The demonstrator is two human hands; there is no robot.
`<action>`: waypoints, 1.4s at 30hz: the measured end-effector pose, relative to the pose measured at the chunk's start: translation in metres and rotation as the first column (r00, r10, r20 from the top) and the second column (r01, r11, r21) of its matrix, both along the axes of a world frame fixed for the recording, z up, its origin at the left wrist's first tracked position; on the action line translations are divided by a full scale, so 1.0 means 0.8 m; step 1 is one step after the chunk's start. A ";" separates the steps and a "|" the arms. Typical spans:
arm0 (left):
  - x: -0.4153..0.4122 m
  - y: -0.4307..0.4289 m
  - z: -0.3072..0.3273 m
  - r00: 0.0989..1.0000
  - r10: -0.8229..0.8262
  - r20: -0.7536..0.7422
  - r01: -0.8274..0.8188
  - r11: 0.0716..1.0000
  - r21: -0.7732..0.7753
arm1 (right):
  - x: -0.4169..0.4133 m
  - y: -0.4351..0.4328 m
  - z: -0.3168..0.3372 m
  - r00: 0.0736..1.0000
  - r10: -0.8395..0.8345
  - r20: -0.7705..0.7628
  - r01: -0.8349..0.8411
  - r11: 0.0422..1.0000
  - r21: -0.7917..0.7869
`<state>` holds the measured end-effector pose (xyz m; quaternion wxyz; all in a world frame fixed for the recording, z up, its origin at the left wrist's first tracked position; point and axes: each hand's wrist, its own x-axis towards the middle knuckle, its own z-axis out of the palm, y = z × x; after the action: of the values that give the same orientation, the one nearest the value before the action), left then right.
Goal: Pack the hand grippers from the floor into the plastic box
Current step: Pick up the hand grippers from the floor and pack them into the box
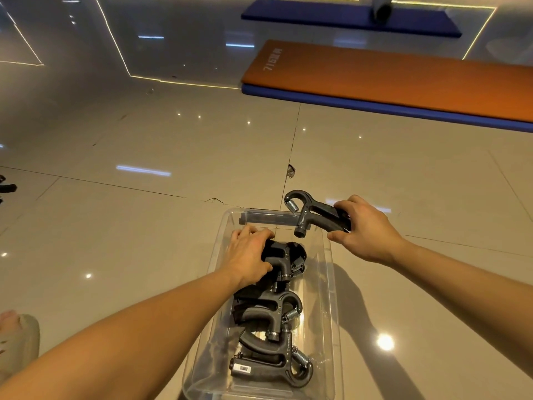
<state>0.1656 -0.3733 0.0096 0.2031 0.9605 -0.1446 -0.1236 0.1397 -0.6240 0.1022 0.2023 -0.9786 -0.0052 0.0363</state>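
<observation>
While our right hand (367, 230) is wrapped around the handles of one hand gripper (313, 212), we've got it up in the air over the far right corner of the plastic box (328, 272), spring end pointing away from us and the round knob hanging down toward the inside. Our left hand (248, 255) is reaching into the far end of the box, with fingers and thumb curled around the handle of a second gripper (284, 257) that sits on top of another one there. Closer to us in the box we can see more grippers (271, 311) piled up with their springs facing right, and the nearest one (272, 369) lies flat on the bottom. The box is sitting on the shiny tiled floor (144, 226). Further back there's an orange mat (403, 82) stacked on a blue one, and another blue mat (331, 17) beyond that. A sandal (20, 333) pokes in at the bottom left.
</observation>
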 end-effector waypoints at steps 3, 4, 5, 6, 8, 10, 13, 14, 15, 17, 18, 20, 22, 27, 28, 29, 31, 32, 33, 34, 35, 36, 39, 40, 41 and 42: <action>0.001 0.000 -0.004 1.000 -0.002 0.004 0.002 1.000 0.001 | -0.001 -0.001 -0.002 1.000 0.001 -0.008 -0.001 1.000 0.000; 0.001 0.000 -0.004 1.000 -0.005 0.007 0.005 1.000 -0.003 | -0.001 -0.001 -0.003 1.000 0.000 -0.012 0.000 1.000 -0.001; 0.001 -0.001 -0.004 1.000 -0.005 0.012 0.005 1.000 -0.010 | -0.001 -0.002 -0.003 1.000 -0.002 -0.016 0.002 1.000 -0.003; 0.001 -0.001 -0.003 1.000 -0.007 0.019 0.008 1.000 -0.018 | -0.001 -0.002 -0.004 1.000 -0.005 -0.019 0.005 1.000 -0.005; 0.000 -0.004 0.000 0.999 -0.020 0.042 0.020 1.000 -0.019 | -0.002 -0.003 -0.005 1.000 -0.008 -0.021 0.008 1.000 -0.006; 0.000 -0.005 0.001 0.997 -0.036 0.068 0.036 0.999 -0.009 | -0.002 -0.003 -0.006 1.000 -0.010 -0.021 0.010 1.000 -0.011; -0.001 -0.007 0.000 0.996 -0.036 0.080 0.036 0.999 0.002 | -0.003 -0.003 -0.005 1.000 -0.006 -0.030 0.006 1.000 -0.018; -0.002 -0.007 0.001 0.996 -0.033 0.077 0.033 0.999 0.005 | -0.004 -0.002 -0.004 1.000 -0.002 -0.031 0.002 1.000 -0.017; -0.003 -0.008 0.004 0.996 -0.037 0.079 0.036 0.999 0.010 | -0.004 -0.001 -0.002 1.000 0.004 -0.029 -0.004 1.000 -0.014; -0.003 -0.009 0.013 0.997 -0.017 0.075 0.019 1.000 -0.025 | -0.004 0.001 0.003 1.000 0.012 -0.022 -0.012 1.000 -0.012; -0.003 -0.008 0.021 0.999 0.033 0.041 -0.029 0.994 -0.101 | -0.003 0.002 0.006 1.000 0.015 -0.016 -0.015 1.000 -0.010; -0.007 -0.004 0.045 0.981 0.174 -0.089 -0.194 0.921 -0.337 | -0.003 0.007 0.014 1.000 0.018 -0.002 -0.018 1.000 -0.001; -0.015 0.002 0.073 0.940 0.254 -0.226 -0.338 0.778 -0.530 | -0.002 0.014 0.022 1.000 0.023 0.015 -0.023 1.000 0.010; -0.038 0.011 0.131 0.892 0.307 -0.332 -0.451 0.560 -0.695 | -0.007 0.047 0.042 0.995 0.083 0.063 -0.086 0.996 0.034; -0.038 0.012 0.138 0.879 0.340 -0.333 -0.472 0.529 -0.705 | -0.011 0.055 0.045 0.992 0.107 0.074 -0.110 0.993 0.037; -0.039 0.013 0.145 0.864 0.380 -0.331 -0.492 0.496 -0.715 | -0.015 0.063 0.049 0.988 0.131 0.084 -0.135 0.990 0.043; -0.037 0.022 0.158 0.828 0.447 -0.339 -0.532 0.435 -0.726 | -0.024 0.076 0.054 0.979 0.176 0.099 -0.183 0.981 0.062; -0.036 0.028 0.163 0.814 0.463 -0.349 -0.547 0.413 -0.728 | -0.028 0.081 0.056 0.975 0.193 0.107 -0.201 0.977 0.072; -0.036 0.035 0.167 0.807 0.467 -0.362 -0.559 0.402 -0.726 | -0.031 0.084 0.058 0.971 0.210 0.117 -0.220 0.972 0.080; -0.038 0.042 0.170 0.802 0.464 -0.377 -0.568 0.396 -0.721 | -0.033 0.087 0.060 0.965 0.227 0.129 -0.238 0.968 0.081; -0.041 0.049 0.173 0.801 0.460 -0.384 -0.571 0.392 -0.721 | -0.034 0.089 0.062 0.960 0.246 0.136 -0.257 0.964 0.073; -0.045 0.056 0.174 0.801 0.456 -0.387 -0.569 0.383 -0.728 | -0.035 0.091 0.063 0.954 0.265 0.138 -0.275 0.960 0.059; -0.063 0.069 0.182 0.805 0.473 -0.359 -0.550 0.365 -0.751 | -0.038 0.099 0.072 0.940 0.315 0.128 -0.320 0.947 0.019; -0.068 0.071 0.185 0.804 0.485 -0.345 -0.542 0.358 -0.760 | -0.038 0.102 0.074 0.937 0.324 0.135 -0.329 0.944 0.016; -0.073 0.074 0.187 0.804 0.498 -0.325 -0.531 0.356 -0.769 | -0.038 0.106 0.078 0.934 0.326 0.146 -0.332 0.943 0.017; -0.079 0.076 0.190 0.806 0.508 -0.302 -0.517 0.356 -0.779 | -0.037 0.109 0.081 0.934 0.318 0.164 -0.325 0.945 0.019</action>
<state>0.1027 -0.3127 0.1617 0.6619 0.7392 0.1221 0.0258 0.1100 -0.5366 0.1666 0.2149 -0.9595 -0.1820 -0.0091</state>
